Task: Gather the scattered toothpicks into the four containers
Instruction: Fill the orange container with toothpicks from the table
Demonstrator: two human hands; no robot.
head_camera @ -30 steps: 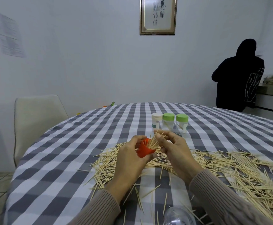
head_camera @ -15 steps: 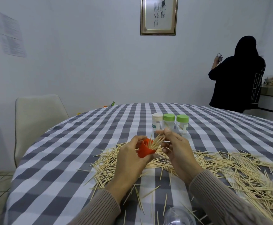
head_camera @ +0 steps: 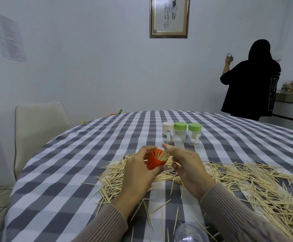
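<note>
Just in front of the three capped jars (head_camera: 180,132), the left hand (head_camera: 138,169) grips a red cup (head_camera: 154,161) tilted with its mouth up and toward the right. A bundle of toothpicks (head_camera: 163,155) stands in it, long axes running up and to the right out of the mouth, tips fanned. The right hand (head_camera: 187,167) sits just right of the cup, thumb and forefinger closed on the bundle's upper ends, other fingers curled; it is the nearer hand to those ends. The likely step is seating the bundle, so the push should run down along the sticks' axis into the cup. Loose toothpicks (head_camera: 246,180) still cover the surface (head_camera: 72,163) below and right of the cup, so much gathering remains.
</note>
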